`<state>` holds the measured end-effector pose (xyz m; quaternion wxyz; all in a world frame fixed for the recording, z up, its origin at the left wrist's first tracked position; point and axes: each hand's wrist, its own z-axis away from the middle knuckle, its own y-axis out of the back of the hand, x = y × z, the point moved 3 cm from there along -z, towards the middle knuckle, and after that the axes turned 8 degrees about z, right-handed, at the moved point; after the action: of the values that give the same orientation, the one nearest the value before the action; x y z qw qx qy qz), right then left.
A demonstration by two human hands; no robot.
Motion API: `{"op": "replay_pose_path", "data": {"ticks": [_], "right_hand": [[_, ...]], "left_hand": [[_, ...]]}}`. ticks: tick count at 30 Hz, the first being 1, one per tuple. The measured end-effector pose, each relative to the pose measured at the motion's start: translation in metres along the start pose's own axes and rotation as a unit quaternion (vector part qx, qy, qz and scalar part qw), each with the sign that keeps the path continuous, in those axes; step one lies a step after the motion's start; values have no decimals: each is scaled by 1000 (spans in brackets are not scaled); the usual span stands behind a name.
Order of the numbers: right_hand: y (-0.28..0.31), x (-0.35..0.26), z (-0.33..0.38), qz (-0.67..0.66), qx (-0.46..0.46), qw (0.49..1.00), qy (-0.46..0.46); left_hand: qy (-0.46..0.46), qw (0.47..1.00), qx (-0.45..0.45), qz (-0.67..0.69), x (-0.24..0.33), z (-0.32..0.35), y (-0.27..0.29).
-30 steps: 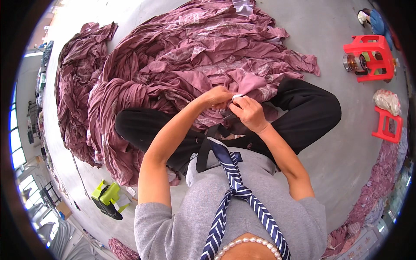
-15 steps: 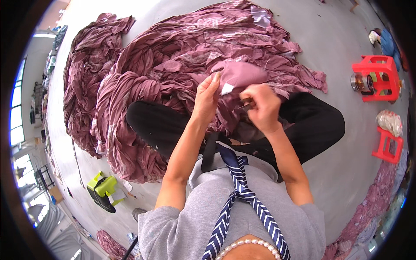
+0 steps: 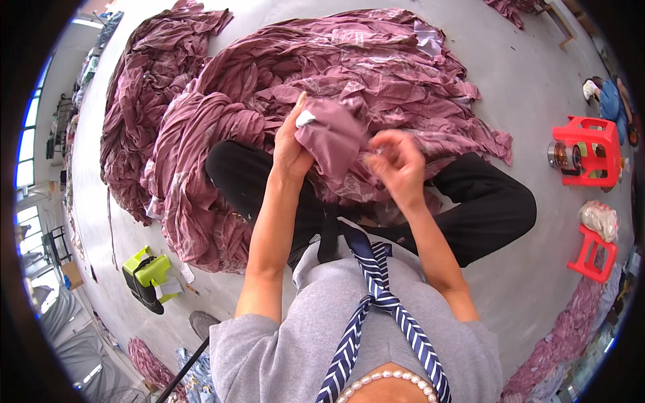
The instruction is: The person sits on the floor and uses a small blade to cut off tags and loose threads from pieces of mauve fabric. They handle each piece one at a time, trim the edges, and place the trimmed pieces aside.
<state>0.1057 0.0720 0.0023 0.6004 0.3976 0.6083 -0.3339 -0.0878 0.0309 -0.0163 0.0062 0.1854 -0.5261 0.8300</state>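
Note:
My left hand (image 3: 293, 149) grips a mauve cloth (image 3: 332, 138) above my lap, thumb pointing up along its edge. A small white patch (image 3: 306, 119), like a label, shows on the cloth beside the thumb. At the cloth's right edge is my right hand (image 3: 400, 164), its fingers curled and slightly blurred. What these fingers hold, if anything, I cannot make out. Below my hands, more cloth drapes down between my crossed legs in black trousers (image 3: 480, 208). In front of me spreads a large crumpled heap of the same mauve cloth (image 3: 269, 64), with pale patches.
A second mauve heap (image 3: 144, 87) lies at the far left. On the right stand a red plastic stool (image 3: 598, 176) with a glass jar (image 3: 563, 158) and another red stool (image 3: 591, 255) bearing a plastic bag (image 3: 599, 220). A lime-green stool (image 3: 156, 270) is at the left.
My left hand has moved left with the cloth, which now spreads wider between my hands. A dark object seen in my right hand earlier no longer shows. The view has shifted slightly.

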Motion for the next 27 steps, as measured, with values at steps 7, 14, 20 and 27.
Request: {"op": "replay_pose_path", "data": {"ticks": [7, 14, 20, 27], "right_hand": [[-4, -13, -30, -8, -106, 993, -43], [8, -8, -29, 127, -66, 990, -8], [2, -15, -7, 148, -121, 981, 28], [46, 0, -21, 254, -36, 967, 6]], "left_hand": [[97, 990, 4, -103, -42, 7, -1], [162, 983, -27, -78, -38, 18, 7], [204, 972, -67, -96, -35, 16, 8], [182, 887, -131, -404, -13, 36, -16]]}}
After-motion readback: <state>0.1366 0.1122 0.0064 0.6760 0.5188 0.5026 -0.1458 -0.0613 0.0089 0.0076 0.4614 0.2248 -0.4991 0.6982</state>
